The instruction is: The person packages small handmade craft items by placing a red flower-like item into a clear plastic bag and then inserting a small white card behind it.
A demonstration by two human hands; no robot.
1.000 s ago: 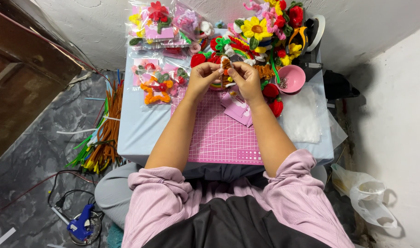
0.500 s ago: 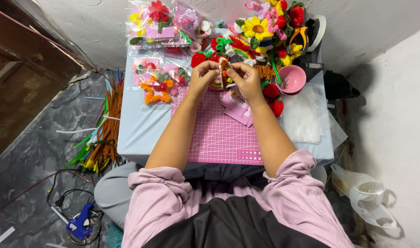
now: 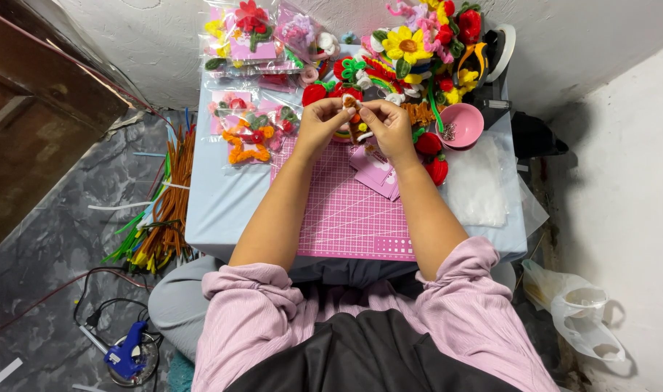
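Observation:
My left hand (image 3: pixel 321 123) and my right hand (image 3: pixel 389 125) meet above the far end of a pink cutting mat (image 3: pixel 346 210). Between their fingertips they pinch a small fuzzy craft piece (image 3: pixel 354 116), orange, brown and white, made of pipe cleaner. Both hands grip it from opposite sides. Its lower part is hidden by my fingers. Small pink packets (image 3: pixel 378 174) lie on the mat just under my right wrist.
The light blue table (image 3: pixel 222 203) holds bagged pipe-cleaner flowers (image 3: pixel 248 138) at the left, a pile of bright craft flowers (image 3: pixel 418 51) at the back, and a pink bowl (image 3: pixel 459 125) and clear plastic bags (image 3: pixel 476 181) at the right. Loose pipe cleaners (image 3: pixel 161 218) and a blue glue gun (image 3: pixel 128 352) lie on the floor at the left.
Both hands stay together on the small craft piece; the fingers have shifted only slightly on it. Nothing else has moved.

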